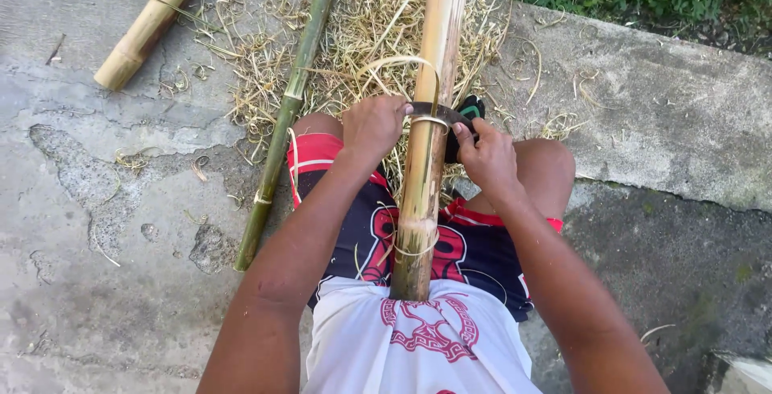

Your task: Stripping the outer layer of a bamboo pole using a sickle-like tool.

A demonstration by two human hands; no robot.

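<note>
Head view, looking down at a seated person. The left hand and right hand are each closed on one end of a curved dark blade, set on either side of a yellowish bamboo pole with the blade lying across it. A thin pale shaving curls up from the pole just above the blade. The pole runs lengthwise between the knees, its near end resting against the lap over the dark shorts. It appears stiff, hard and fairly light, with a smooth skin likely to slip; the ridged nodes would offer the surest hold. A slim green bamboo stalk lies just left of the left thigh, a thicker tan section well apart at upper left. Dry shavings litter the concrete floor.
</note>
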